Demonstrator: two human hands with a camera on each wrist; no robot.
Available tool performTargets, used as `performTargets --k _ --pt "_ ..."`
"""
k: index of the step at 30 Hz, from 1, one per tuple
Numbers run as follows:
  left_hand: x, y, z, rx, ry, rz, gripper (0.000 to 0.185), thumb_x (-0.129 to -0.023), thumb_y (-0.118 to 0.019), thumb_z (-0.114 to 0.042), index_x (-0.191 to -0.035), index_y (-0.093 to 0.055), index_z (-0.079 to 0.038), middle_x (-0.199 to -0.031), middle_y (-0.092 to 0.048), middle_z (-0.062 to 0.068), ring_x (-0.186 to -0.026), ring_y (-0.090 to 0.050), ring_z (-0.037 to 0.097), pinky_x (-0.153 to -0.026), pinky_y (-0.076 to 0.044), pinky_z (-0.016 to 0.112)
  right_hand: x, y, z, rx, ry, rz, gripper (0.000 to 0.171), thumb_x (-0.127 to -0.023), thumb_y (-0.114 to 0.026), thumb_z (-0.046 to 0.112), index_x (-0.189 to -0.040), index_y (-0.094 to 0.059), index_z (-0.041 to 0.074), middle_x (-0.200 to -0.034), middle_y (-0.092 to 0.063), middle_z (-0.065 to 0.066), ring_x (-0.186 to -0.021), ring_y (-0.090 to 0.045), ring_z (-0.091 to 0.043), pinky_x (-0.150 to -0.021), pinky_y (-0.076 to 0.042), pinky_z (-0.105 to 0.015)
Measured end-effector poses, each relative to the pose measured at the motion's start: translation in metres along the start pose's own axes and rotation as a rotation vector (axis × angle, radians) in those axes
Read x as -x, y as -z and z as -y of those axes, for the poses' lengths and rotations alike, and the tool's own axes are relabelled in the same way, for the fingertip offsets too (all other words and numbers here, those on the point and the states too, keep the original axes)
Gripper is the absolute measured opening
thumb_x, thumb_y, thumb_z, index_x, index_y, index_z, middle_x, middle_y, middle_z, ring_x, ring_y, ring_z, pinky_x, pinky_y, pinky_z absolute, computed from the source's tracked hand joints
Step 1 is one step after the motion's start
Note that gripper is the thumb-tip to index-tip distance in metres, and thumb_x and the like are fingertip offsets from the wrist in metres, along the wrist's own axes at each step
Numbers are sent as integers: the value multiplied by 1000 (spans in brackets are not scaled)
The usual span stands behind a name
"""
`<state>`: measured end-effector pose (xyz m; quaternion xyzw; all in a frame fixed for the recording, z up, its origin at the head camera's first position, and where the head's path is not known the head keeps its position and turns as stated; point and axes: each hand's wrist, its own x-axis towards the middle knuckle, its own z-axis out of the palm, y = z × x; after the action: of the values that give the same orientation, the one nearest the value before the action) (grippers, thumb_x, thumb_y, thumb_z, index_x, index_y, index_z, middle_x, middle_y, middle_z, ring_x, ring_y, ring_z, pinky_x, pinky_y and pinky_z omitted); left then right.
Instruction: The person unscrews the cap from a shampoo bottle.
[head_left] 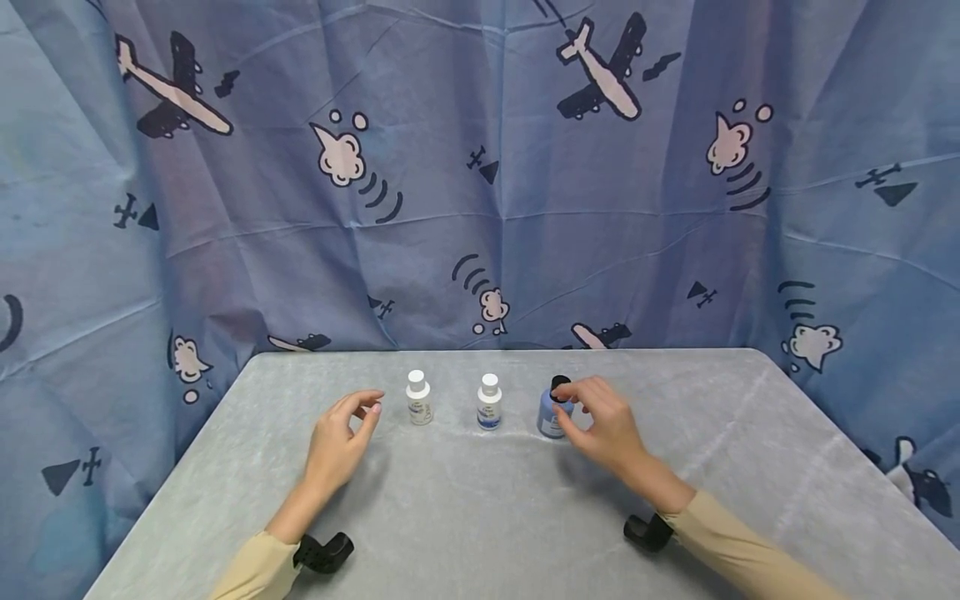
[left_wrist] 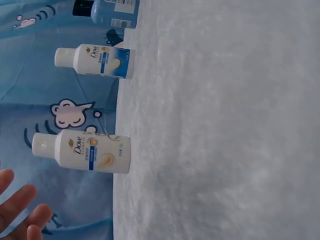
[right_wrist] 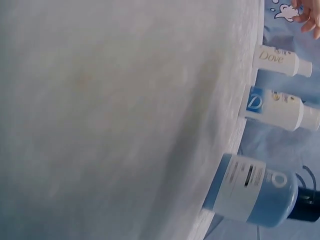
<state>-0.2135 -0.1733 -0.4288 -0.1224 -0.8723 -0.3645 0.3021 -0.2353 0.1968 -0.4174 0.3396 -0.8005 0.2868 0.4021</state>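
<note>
Reaching: right hand (head_left: 603, 425) at blue bottle (head_left: 553, 412), fingers curled round body, thumb near black cap, steadying it upright. Bottle at right end of 3-bottle row w/ two white bottles (head_left: 418, 398) (head_left: 489, 402), mid desk (head_left: 465, 508). Left hand (head_left: 341, 437) loosely spread, holds nothing, beside left white bottle.

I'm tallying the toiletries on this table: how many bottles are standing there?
3, in a row: a white bottle by the left hand, a second white bottle mid-row, and a blue bottle at the right hand. None looks hidden.

table (head_left: 450, 517) (grey cloth) | three bottles upright: two white (head_left: 418, 398) (head_left: 489, 402), one blue (head_left: 553, 410)
</note>
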Motion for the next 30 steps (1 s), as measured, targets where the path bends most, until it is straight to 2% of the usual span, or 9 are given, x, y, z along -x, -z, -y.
performTargets --k 7,12,20,26,30 --pt "-3 -5 -8 90 106 49 22 -91 -63 -14 -112 -68 -10 -97 -71 4 -79 -61 15 -55 -42 20 -2 -11 16 -30 -73 57 22 -76 -72 8 -97 -67 10 -89 -66 -2 -82 -53 -13 -70 -42 -22" --pt "-2 -9 -13 161 183 71 24 -90 -63 -10 -114 -67 -9 -101 -71 7 -83 -63 18 -59 -47 20 -6 -19 25 -26 -98 56 26 -73 -75 6 -98 -67 10 -91 -66 2 -81 -54 -13 -68 -45 -24" --pt "0 -16 -16 213 249 77 28 -89 -64 -8 -117 -65 -7 -111 -69 12 -95 -67 24 -69 -53 23 -9 -32 29 -82 -150 59 28 -74 -75 5 -100 -67 10 -93 -67 1 -80 -57 -15 -65 -48 -28" --pt "-1 -20 -16 249 305 101 34 -90 -64 -12 -123 -60 -5 -120 -65 16 -104 -65 28 -81 -56 37 -13 -42 35 -157 -262 89 31 -77 -76 6 -105 -64 11 -96 -66 -6 -79 -61 -18 -62 -53 -32" --pt "-3 -22 -17 261 358 115 38 -90 -63 -13 -127 -57 -5 -127 -62 16 -113 -61 31 -88 -54 44 -16 -49 37 -168 -290 97 31 -77 -76 6 -106 -64 10 -95 -66 -4 -79 -61 -17 -62 -53 -29"
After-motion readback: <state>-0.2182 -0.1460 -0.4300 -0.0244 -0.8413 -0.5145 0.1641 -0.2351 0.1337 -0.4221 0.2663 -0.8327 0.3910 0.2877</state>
